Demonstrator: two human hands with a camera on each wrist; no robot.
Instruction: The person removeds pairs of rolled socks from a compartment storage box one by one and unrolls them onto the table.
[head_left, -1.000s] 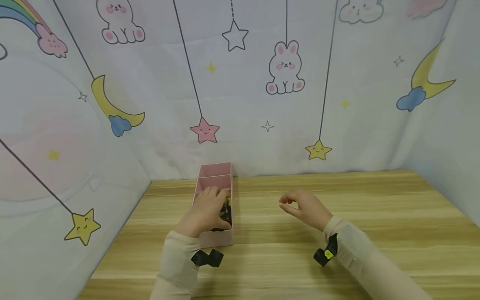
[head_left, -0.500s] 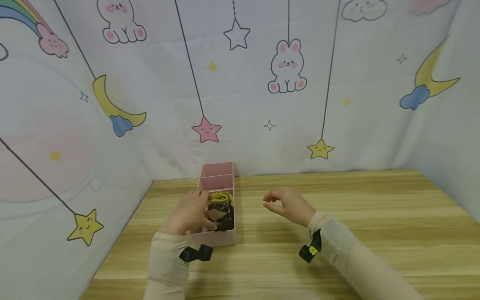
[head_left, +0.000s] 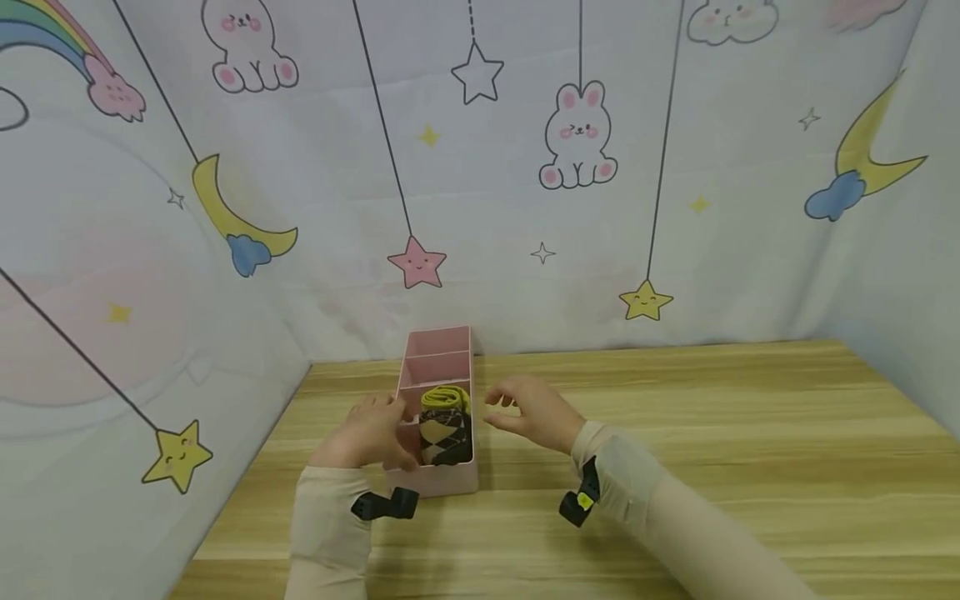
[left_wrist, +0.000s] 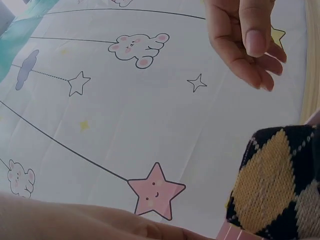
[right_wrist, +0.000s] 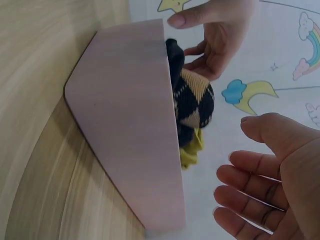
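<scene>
A long pink compartment box (head_left: 435, 478) stands on the table, its near part holding an argyle knit sock (head_left: 444, 437), dark with tan diamonds. Just behind the sock, in the same part, lies a rolled yellow cloth (head_left: 446, 397). My left hand (head_left: 367, 435) hovers at the box's left rim, beside the sock, fingers loosely bent and nothing held. To the right of the box is my right hand (head_left: 536, 408), fingers relaxed and apart from it. In the right wrist view, the argyle sock (right_wrist: 195, 97) bulges above the box's edge and both hands are free of it.
The box's back compartments (head_left: 438, 367) show bare pink walls. A wood-grain table (head_left: 675, 433) spreads under everything. White cloth (head_left: 510, 308) printed with stars, moons and rabbits hangs behind and at the sides.
My left hand has drawn off the sock to the left, uncovering the sock and the yellow roll. My right hand has moved left, close to the box.
</scene>
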